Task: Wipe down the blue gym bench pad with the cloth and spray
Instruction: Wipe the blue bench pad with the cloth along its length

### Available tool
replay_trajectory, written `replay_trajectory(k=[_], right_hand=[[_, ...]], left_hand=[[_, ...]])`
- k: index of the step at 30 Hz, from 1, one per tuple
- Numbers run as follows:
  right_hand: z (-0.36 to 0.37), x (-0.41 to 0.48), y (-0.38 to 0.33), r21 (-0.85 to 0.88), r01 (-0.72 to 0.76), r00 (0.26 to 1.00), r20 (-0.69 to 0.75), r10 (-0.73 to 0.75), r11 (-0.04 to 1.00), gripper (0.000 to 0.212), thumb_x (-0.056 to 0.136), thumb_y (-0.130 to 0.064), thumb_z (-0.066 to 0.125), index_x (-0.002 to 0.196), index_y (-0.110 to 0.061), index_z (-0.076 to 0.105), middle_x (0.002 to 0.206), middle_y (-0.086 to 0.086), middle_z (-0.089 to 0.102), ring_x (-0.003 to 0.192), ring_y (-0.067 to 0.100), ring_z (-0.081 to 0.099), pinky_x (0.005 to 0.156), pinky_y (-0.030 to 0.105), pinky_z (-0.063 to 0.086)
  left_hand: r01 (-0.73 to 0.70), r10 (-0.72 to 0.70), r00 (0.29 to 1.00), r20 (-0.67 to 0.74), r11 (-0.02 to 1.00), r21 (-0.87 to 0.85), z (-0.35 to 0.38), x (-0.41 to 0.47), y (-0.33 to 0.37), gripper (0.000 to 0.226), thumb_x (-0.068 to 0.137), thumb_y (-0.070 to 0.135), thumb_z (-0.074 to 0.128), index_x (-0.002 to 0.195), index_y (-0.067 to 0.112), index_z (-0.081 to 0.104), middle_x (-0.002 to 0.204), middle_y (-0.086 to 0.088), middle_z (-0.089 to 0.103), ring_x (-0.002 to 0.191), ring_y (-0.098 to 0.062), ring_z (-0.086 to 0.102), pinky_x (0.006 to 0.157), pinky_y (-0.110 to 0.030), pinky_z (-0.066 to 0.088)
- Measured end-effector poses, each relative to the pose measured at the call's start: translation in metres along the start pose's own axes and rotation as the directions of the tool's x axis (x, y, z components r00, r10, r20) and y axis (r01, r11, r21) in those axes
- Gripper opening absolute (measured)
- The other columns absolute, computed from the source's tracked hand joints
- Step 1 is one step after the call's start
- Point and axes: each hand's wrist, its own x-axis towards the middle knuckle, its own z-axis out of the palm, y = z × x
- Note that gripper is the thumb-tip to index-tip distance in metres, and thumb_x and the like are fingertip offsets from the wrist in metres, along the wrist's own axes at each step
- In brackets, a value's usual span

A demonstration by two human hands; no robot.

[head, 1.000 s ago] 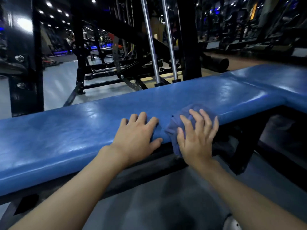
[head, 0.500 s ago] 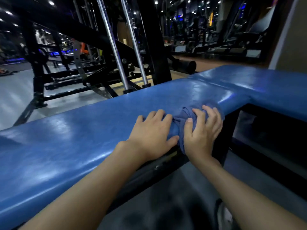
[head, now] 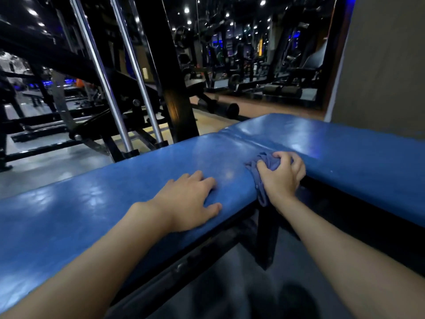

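My right hand [head: 281, 178] grips the one bunched blue cloth [head: 264, 168], fingers curled round it, pressing it into the crease where two glossy blue padded bench sections [head: 92, 203] meet. My left hand [head: 188, 201] lies flat on the nearer section, fingers relaxed, holding nothing. Two chrome guide rods [head: 101, 74] slant up behind the pad, beside one black steel upright [head: 174, 88].
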Motion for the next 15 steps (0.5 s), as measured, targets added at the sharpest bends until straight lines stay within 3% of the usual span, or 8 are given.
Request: replay_trajectory(k=[6, 9, 11, 15], right_hand=[[-0.010, 0.007, -0.023, -0.015, -0.158, 0.980, 0.117, 0.159, 0.987, 0.028, 0.077, -0.033, 0.065, 0.102, -0.027, 0.052, 0.138, 0.001, 0.034, 0.131, 0.027, 0.021, 0.105, 0.047, 0.034], [-0.022, 0.006, -0.040, -0.118, -0.125, 0.974, 0.175, 0.144, 0.985, 0.020, 0.084, -0.020, 0.060, 0.103, -0.022, 0.055, 0.132, 0.004, 0.042, 0.126, 0.030, 0.030, 0.100, 0.040, 0.032], [-0.026, 0.006, -0.053, -0.120, 0.045, 0.980, 0.197, -0.021, 0.992, 0.019, 0.084, -0.011, 0.060, 0.100, -0.020, 0.058, 0.124, 0.005, 0.050, 0.120, 0.029, 0.040, 0.093, 0.036, 0.035], [-0.014, 0.014, -0.096, 0.131, 0.356, 0.897, 0.229, -0.378, 0.925, 0.032, 0.074, 0.004, 0.055, 0.100, -0.015, 0.058, 0.111, 0.004, 0.055, 0.107, 0.024, 0.048, 0.081, 0.022, 0.031]], left_hand=[[0.008, -0.007, 0.999, 0.045, 1.000, -0.008, -0.006, -0.003, -0.001, 0.052, 0.091, 0.063, 0.044, 0.134, 0.032, 0.041, 0.120, 0.003, 0.046, 0.113, -0.024, 0.049, 0.096, -0.043, 0.043], [0.024, -0.023, 0.999, 0.046, 0.999, -0.024, -0.008, -0.005, 0.000, 0.052, 0.090, 0.063, 0.046, 0.132, 0.033, 0.043, 0.118, 0.003, 0.047, 0.111, -0.023, 0.049, 0.095, -0.042, 0.043], [0.026, -0.024, 0.999, 0.025, 0.996, -0.080, -0.006, -0.006, -0.004, 0.050, 0.090, 0.062, 0.048, 0.132, 0.034, 0.046, 0.119, 0.004, 0.049, 0.111, -0.022, 0.050, 0.096, -0.040, 0.042], [0.033, -0.047, 0.997, -0.056, 0.972, -0.234, -0.001, -0.013, -0.023, 0.050, 0.086, 0.064, 0.041, 0.125, 0.034, 0.052, 0.118, 0.008, 0.054, 0.111, -0.018, 0.052, 0.096, -0.040, 0.044]])
